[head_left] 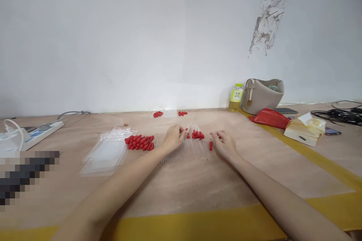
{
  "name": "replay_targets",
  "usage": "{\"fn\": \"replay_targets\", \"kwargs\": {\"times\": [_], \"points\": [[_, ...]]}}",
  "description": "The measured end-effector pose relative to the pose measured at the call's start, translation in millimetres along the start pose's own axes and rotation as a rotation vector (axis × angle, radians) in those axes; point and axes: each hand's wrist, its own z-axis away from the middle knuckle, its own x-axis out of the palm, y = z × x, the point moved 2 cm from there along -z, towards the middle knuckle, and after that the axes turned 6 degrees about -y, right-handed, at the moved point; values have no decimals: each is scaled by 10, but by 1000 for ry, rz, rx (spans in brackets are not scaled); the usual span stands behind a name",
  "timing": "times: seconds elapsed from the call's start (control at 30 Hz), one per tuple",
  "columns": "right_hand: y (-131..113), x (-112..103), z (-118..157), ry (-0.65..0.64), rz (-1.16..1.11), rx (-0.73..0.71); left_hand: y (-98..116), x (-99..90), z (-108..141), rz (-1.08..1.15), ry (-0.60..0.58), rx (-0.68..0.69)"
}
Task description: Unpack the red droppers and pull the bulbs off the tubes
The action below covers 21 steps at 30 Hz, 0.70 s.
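Note:
My left hand [174, 138] is closed, its fingertips pinching a dropper with a red rubber bulb [186, 130]. Under and beside that hand lies a row of clear thin tubes [183, 152], side by side on the table. Just beyond the row, several assembled droppers [198, 134] rest with their red bulbs toward me. My right hand [225, 144] has its thumb and fingers drawn together to the right of them; anything between the fingertips is too small to make out. A single red bulb [210, 145] lies close to its fingers. Left of my left hand sits a pile of red bulbs [139, 142].
Clear zip bags [106, 152] lie at left, near a power strip [42, 135]. By the wall are bagged red-bulbed pieces [168, 113]. At right stand a drink bottle [235, 98], a grey bag [263, 96], a red pouch [270, 118], a tissue pack [304, 131] and black cables [342, 116].

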Motion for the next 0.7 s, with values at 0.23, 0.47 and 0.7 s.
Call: {"fn": "replay_targets", "kwargs": {"times": [0.23,0.47,0.7], "points": [[-523,-43,249,33,71,-470,-240,-544,924,21,50,205],[-976,105,540,-71,158,-769,-227,-545,1235,2,142,382],[-961,236,599,-120,182,-824,-158,-465,1224,38,161,400]]}}
